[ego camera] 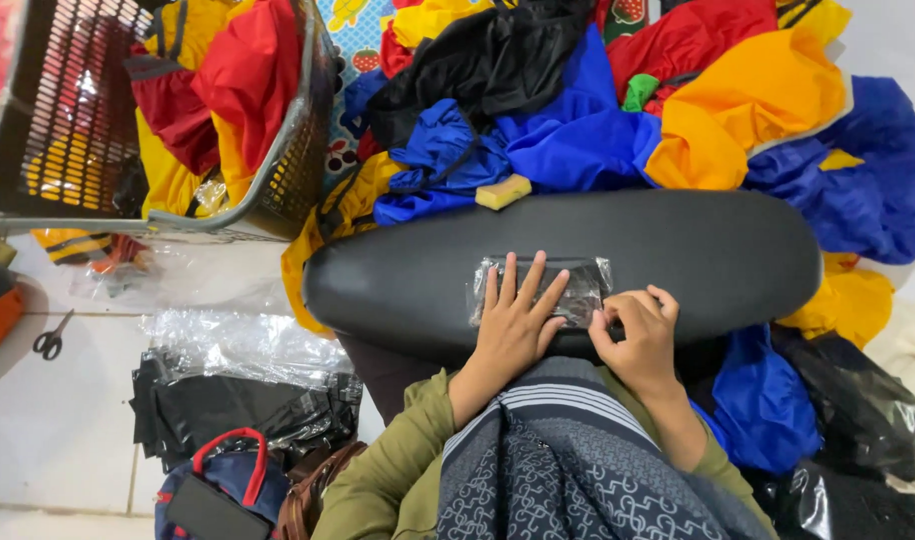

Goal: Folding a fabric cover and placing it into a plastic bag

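Clear plastic packet [540, 290] lies on black cushion [568, 262], long axis L–R. Left hand [515, 322] flat on it, fingers spread. Right hand [638, 335] pinches packet's right end, fingers curled together.

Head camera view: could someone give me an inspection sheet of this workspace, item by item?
Surface: long black padded board across the lap, over a white tiled floor.
Job's things: small black item in a clear plastic sleeve lying on the board.
Clutter: heap of red, yellow, blue and black garments; dark mesh laundry basket holding more; yellow sponge; stack of black plastic packets; black-handled scissors; blue bag with red handle.
Hands: left hand flat on the sleeve; right hand pinching its right edge.
Cables: nothing seen.
Surroundings: patterned floor mat under the heap.
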